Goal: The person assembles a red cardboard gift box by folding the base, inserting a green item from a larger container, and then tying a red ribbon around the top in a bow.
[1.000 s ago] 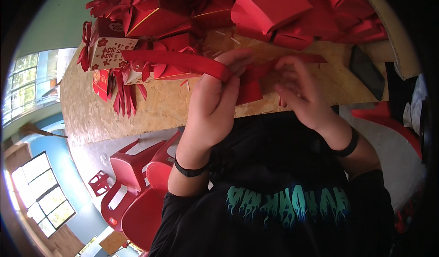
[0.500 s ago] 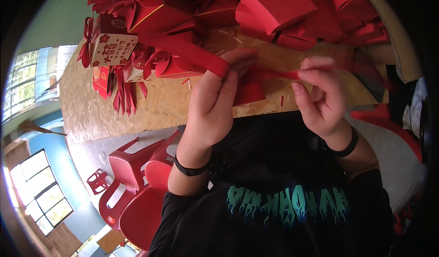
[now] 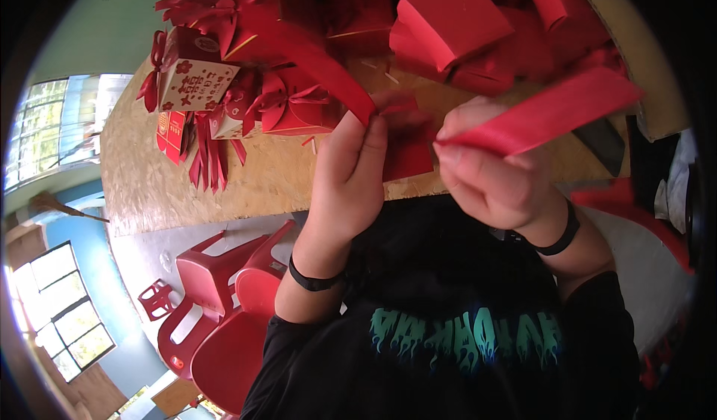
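Note:
Over the table's front edge, my left hand (image 3: 347, 177) is closed, pinching a red ribbon (image 3: 328, 69) between thumb and fingers. One length of this ribbon runs from the pinch up and left across the finished boxes. My right hand (image 3: 493, 177) is closed on another length of red ribbon (image 3: 556, 114), whose broad, flat tail sticks out to the right and upward. Between the two hands, a red gift box (image 3: 411, 155) rests near the table edge, partly hidden by my left hand. The part of the ribbon above that box is blurred.
Several bow-tied boxes crowd the back left, among them a white-fronted box (image 3: 198, 84) with red print. Plain red boxes (image 3: 452, 20) pile up at the back right. Cut ribbons (image 3: 209, 155) hang at the left of the wooden table (image 3: 276, 177). Red plastic chairs (image 3: 231, 345) stand below left.
My right hand has moved left, closer to my left hand, and its fingers have closed on the ribbon. The tail now swings up to the right. My left hand keeps its pinch.

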`<state>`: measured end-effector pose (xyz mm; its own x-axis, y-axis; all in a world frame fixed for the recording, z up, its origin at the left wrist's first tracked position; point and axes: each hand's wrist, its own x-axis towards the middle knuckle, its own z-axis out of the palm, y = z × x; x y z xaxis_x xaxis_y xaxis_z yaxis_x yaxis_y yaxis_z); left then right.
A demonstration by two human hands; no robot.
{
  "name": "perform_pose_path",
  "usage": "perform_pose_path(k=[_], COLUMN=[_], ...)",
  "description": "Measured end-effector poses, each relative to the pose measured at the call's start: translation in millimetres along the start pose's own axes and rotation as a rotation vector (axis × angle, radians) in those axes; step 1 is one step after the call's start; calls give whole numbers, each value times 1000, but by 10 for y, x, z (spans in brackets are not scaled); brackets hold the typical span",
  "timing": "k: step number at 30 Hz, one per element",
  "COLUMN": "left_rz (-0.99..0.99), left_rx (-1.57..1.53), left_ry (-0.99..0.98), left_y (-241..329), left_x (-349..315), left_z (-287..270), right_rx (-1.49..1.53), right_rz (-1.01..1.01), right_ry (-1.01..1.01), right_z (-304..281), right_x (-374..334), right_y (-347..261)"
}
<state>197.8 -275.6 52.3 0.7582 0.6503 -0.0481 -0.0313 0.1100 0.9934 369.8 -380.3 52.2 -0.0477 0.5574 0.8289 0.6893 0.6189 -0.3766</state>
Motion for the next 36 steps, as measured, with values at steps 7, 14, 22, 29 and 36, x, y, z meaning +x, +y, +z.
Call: perform_pose_path(k=[7,14,22,29,36], left_rz=[44,158,151,17,0], left_rx=[-23,47,216,26,-40], left_ry=[-16,-24,-36,-55,-131], left_y=[22,-19,-75,-45,14], left_x=[1,12,-9,-28,-92], left_z=[-3,32,-62,-42,-140], right_rx=[81,3,229,102,71], right_rz=[99,61,130,54,124], right_ry=[28,-62,-187,-176,-155], right_z=[118,46,150,166,149], right_x=[89,164,258,279,259], right_y=[-30,-1,30,160,240])
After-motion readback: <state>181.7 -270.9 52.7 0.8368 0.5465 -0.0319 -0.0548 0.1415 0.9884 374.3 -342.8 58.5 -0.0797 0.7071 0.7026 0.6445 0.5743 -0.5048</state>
